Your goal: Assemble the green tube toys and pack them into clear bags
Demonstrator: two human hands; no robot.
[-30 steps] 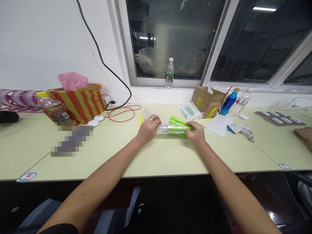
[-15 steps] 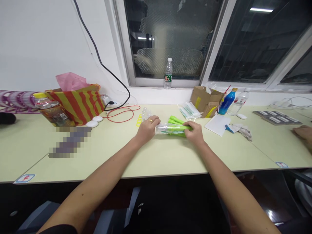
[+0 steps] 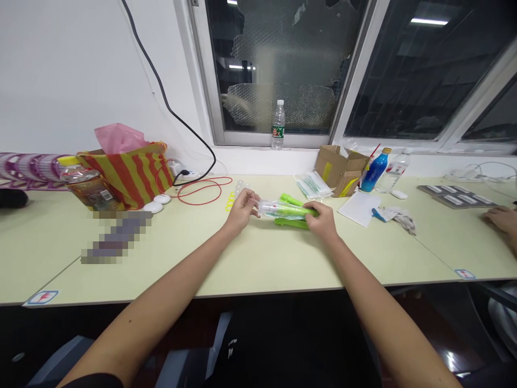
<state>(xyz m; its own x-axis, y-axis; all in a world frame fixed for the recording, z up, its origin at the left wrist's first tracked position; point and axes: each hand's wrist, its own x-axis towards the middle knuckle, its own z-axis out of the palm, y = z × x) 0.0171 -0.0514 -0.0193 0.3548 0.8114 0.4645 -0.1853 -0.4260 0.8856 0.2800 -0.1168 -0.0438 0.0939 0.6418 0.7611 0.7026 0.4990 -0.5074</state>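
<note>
A clear plastic sleeve point(image 3: 267, 208) with a bright green stick-like plastic piece inside lies level just above the table, between my hands. My right hand point(image 3: 323, 220) is closed around its right end. At the other end, my left hand point(image 3: 240, 211) pinches the tip of the sleeve between thumb and fingers. More green plastic sticks point(image 3: 291, 222) lie on the table behind and below the sleeve, partly covered by it and by my right hand. Beyond my left hand are small clear round pieces point(image 3: 241, 186) and a yellow wavy strip point(image 3: 230, 201).
Behind my right hand are flat clear packets point(image 3: 313, 185) and an open cardboard box point(image 3: 337, 167). Blue bottle point(image 3: 375, 171), white paper point(image 3: 359, 209) and gloves point(image 3: 398, 216) lie rightward. A red cable point(image 3: 202, 189) and striped bag point(image 3: 133, 175) are leftward. Another person's hand point(image 3: 503, 218) rests far right.
My left hand has shifted slightly left and turned, its fingers now at the sleeve's very tip, so more of the clear end shows. The right hand keeps its hold.
</note>
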